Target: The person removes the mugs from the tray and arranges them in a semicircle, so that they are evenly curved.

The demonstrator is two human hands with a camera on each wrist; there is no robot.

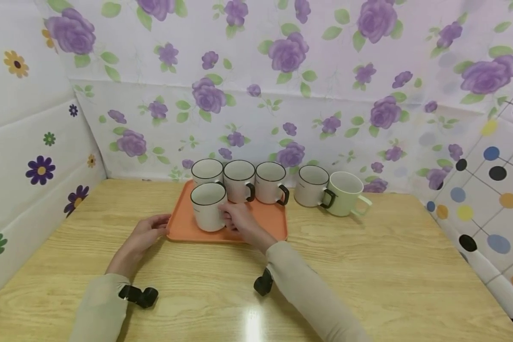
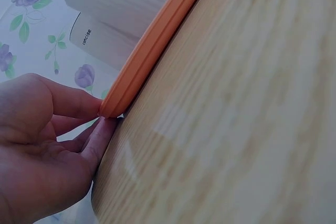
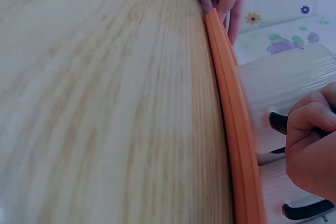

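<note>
My right hand [image 1: 241,222] grips the black handle of a white enamel-style mug [image 1: 207,214] with a black rim, at the front left of an orange tray [image 1: 265,223]. In the right wrist view curled fingers [image 3: 312,124] wrap the handle, and the mug [image 3: 283,85] stands upright close behind the tray's front rim. At the tray's left side my left hand [image 1: 144,233] pinches the edge. The left wrist view has the tray rim [image 2: 149,51] between thumb and fingers. Behind, three similar mugs stand in a row on the tray; the leftmost mug [image 1: 207,170] is partly hidden.
Right of the tray, on the wooden table [image 1: 367,266], stand another white mug [image 1: 309,190] with a black handle and a pale green mug [image 1: 344,197]. They stand close together. A flowered cloth [image 1: 239,118] hangs behind the table's back edge, with patterned cloths at both sides.
</note>
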